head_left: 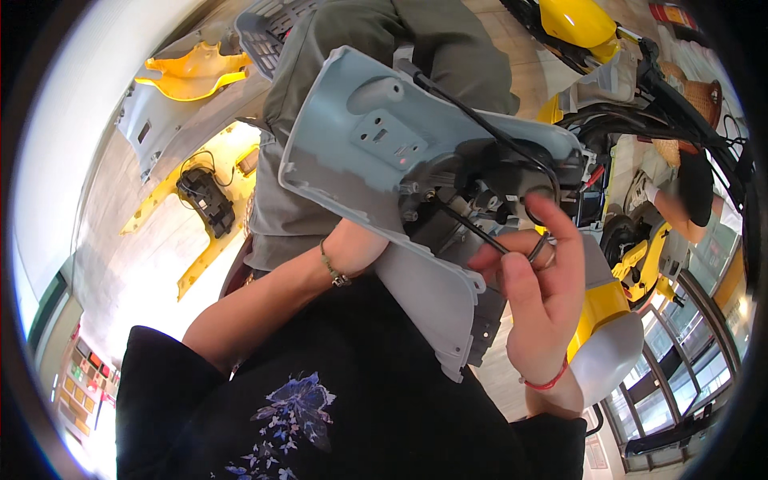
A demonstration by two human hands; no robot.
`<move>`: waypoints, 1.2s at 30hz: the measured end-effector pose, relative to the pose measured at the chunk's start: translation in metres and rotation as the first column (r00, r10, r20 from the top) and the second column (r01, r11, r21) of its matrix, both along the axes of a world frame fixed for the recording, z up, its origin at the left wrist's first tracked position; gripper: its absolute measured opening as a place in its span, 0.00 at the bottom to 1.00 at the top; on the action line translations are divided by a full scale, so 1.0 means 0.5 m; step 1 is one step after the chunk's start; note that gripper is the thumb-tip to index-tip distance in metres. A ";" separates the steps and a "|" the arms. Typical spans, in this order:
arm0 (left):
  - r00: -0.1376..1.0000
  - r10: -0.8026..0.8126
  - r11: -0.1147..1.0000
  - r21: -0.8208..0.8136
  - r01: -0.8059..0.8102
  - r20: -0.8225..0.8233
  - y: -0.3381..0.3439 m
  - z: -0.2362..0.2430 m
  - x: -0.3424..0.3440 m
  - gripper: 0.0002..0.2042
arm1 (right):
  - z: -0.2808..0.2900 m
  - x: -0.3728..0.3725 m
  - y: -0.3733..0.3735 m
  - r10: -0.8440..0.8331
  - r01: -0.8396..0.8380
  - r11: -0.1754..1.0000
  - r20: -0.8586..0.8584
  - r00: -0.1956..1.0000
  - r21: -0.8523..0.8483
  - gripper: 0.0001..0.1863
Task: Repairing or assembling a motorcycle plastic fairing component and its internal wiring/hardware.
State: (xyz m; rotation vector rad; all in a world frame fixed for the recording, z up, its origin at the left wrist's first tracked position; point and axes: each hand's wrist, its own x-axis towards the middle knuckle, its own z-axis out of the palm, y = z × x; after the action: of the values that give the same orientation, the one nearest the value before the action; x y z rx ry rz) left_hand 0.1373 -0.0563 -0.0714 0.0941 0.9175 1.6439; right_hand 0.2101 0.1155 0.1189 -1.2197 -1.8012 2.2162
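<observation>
a: where is the panel?
b: the grey panel (360, 152) sits in the middle, held up in front of the person's chest, inner side toward the camera, black parts (480, 192) clustered at its right end.
a: and the left hand?
b: the left hand (356, 244) goes under the panel's lower edge; the fingers are hidden behind the plastic, so i cannot tell whether it is closed, though it seems to bear the panel. a chain bracelet (334, 270) is on that wrist.
a: the right one?
b: the right hand (538, 280) pinches a thin black cable (480, 232) between thumb and fingers, index finger raised toward the black parts. a red cord (548, 382) circles the wrist.
a: what lies around?
b: yellow panels (192, 76) on the floor at the left, a yellow scooter (592, 312) at the right, and another person in grey trousers (336, 64) behind the panel.
</observation>
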 end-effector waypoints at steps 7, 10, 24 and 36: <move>1.000 -0.020 1.000 -0.011 0.020 0.001 0.022 -0.008 -0.006 0.21 | -0.003 0.011 -0.006 0.028 -0.033 0.998 0.093 0.995 0.045 0.16; 0.999 -0.033 0.999 -0.006 0.033 0.006 -0.015 0.005 -0.009 0.21 | 0.009 0.010 0.019 0.310 -0.407 0.828 0.290 0.906 0.387 0.15; 0.998 0.045 0.999 -0.014 -0.045 0.034 -0.011 -0.001 -0.013 0.21 | 0.031 -0.011 0.072 0.726 -0.625 0.466 0.132 0.674 0.626 0.19; 0.997 -0.006 1.000 -0.009 0.006 0.071 -0.019 0.003 -0.014 0.21 | 0.009 -0.034 0.110 0.808 -0.322 -0.162 0.313 0.499 0.933 0.15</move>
State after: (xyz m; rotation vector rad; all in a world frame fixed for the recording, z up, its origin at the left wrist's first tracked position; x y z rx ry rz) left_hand 0.1304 -0.0657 -0.0700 0.0320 0.8703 1.6269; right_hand 0.1932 0.1705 0.1236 0.5447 -2.9686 0.5314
